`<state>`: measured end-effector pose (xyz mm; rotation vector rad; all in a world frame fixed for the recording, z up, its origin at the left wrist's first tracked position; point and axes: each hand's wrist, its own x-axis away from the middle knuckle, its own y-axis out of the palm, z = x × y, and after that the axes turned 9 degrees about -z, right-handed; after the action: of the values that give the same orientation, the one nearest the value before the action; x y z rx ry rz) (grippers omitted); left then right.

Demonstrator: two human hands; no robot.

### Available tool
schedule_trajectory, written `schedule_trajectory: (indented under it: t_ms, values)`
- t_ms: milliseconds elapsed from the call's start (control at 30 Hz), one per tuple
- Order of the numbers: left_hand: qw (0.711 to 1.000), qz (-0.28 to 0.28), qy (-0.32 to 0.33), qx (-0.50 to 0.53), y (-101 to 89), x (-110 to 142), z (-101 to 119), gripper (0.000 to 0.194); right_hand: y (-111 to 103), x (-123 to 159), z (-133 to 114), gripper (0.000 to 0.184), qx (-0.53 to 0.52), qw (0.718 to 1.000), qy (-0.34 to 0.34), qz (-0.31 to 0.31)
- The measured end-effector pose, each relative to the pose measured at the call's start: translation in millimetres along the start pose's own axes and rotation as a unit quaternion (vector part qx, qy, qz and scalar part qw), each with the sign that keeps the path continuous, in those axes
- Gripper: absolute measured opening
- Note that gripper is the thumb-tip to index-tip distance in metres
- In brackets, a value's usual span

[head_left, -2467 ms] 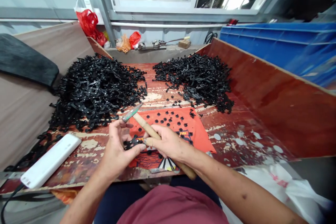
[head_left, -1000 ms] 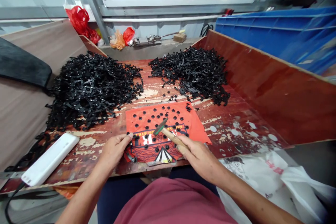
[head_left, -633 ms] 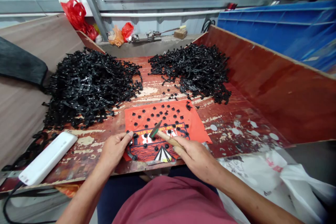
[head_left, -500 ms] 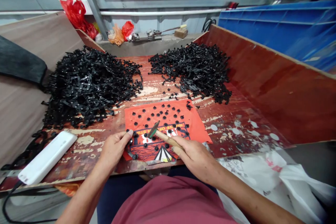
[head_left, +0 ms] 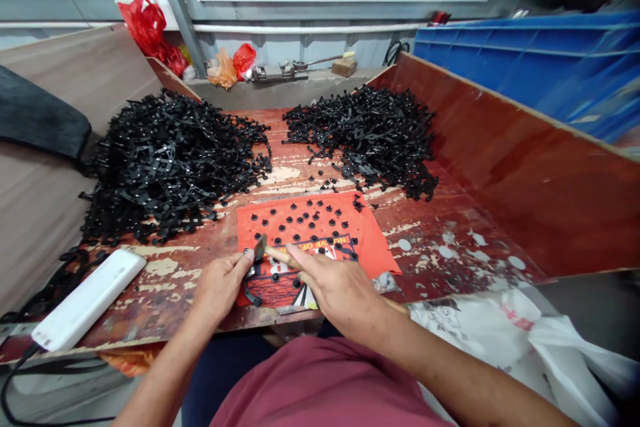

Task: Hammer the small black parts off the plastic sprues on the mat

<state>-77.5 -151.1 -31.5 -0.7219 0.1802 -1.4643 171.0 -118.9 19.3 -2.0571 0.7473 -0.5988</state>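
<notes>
Scuffed counter (head_left: pixel 440 227), bright orange cloth (head_left: pixel 377 233), and here's the right hand (head_left: pixel 345 290), fingers clamped round a pale-handled hammer (head_left: pixel 277 254), dark head beside the left hand (head_left: pixel 220 283), whose fingers pinch a black strip (head_left: pixel 251 271) at the cloth's left edge.

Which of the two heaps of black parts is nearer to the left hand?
The left heap, the larger one: its front edge comes near the left hand; the right heap lies farther away.
</notes>
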Motion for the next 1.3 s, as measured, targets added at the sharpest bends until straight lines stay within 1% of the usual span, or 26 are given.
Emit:
schedule_trajectory:
  t_ms: [100,200,300,367,500,633,767,833,933,1000,1067,1100,1200,1300]
  values:
    - [0.999,0.005,0.007,-0.041,-2.5,2,3,0.053,4,-7,0,0.051,0.054,0.998,0.01,-0.014]
    - [0.998,0.001,0.005,-0.064,-3.5,2,1,0.056,0,-7,1,0.052,0.043,0.999,-0.011,-0.015]
    - [0.999,-0.002,0.007,-0.051,-2.9,0,-4,0.056,-3,-5,1,0.052,0.022,0.999,-0.033,0.029]
    - [0.999,0.003,0.011,-0.039,-1.9,-1,-7,0.054,-2,-4,-1,0.053,0.039,0.998,-0.03,0.041]
    - [0.999,0.018,0.01,-0.045,-0.1,-1,-8,0.051,0,-8,-6,0.05,0.088,0.996,-0.004,-0.02]
    - [0.999,0.017,0.021,-0.041,0.9,0,-7,0.051,-3,-11,-9,0.052,0.087,0.996,-0.002,-0.007]
    - [0.998,0.001,0.023,-0.057,-4.3,-1,-7,0.053,-3,-15,-7,0.049,0.127,0.991,0.014,-0.025]
    - [0.997,-0.003,0.032,-0.074,-10.2,3,-5,0.054,-9,-14,-5,0.05,0.094,0.996,-0.001,-0.002]
    - [0.991,-0.012,0.076,-0.106,-19.3,17,3,0.052,-26,-4,-1,0.053,-0.006,0.998,-0.029,0.056]
    - [0.984,-0.042,0.108,-0.135,-22.9,30,9,0.049,-35,6,4,0.054,-0.048,0.996,-0.025,0.078]
    - [0.975,-0.068,0.128,-0.171,-23.9,42,17,0.044,-38,18,10,0.053,-0.064,0.995,-0.008,0.071]
    - [0.97,-0.071,0.135,-0.187,-23.7,48,20,0.042,-36,24,13,0.053,-0.07,0.996,-0.001,0.058]
    - [0.965,-0.051,0.133,-0.219,-22.5,62,31,0.04,-27,40,19,0.055,-0.08,0.996,0.007,0.029]
    - [0.972,-0.036,0.111,-0.204,-20.6,67,40,0.045,-20,49,20,0.058,-0.083,0.996,0.013,0.022]
